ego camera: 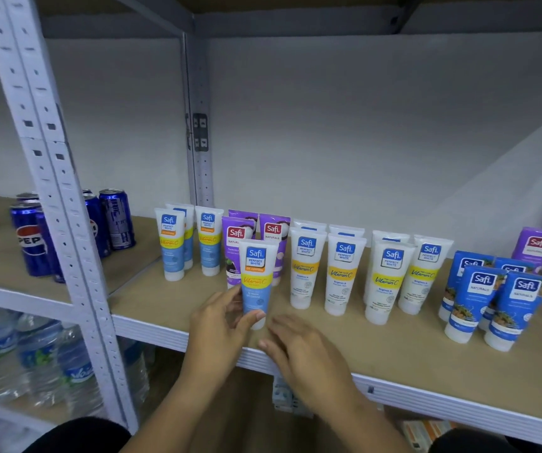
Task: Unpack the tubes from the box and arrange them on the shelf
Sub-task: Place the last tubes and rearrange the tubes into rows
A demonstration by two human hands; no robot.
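One tube (256, 282) upright, cap down, long axis vertical, near shelf (410, 351) front edge | pinched low by left hand (220, 317) | matching blue-banded group (191, 243) at 10 o'clock | right hand (299, 346) empty, fingers loose, at 5 o'clock | left nearer.

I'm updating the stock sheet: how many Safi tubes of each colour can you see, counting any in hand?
Light blue tubes: 4, one of them in the left hand
Purple tubes: 4
White tubes: 8, one of them cut off at the right edge
Dark blue tubes: 4
Total: 20
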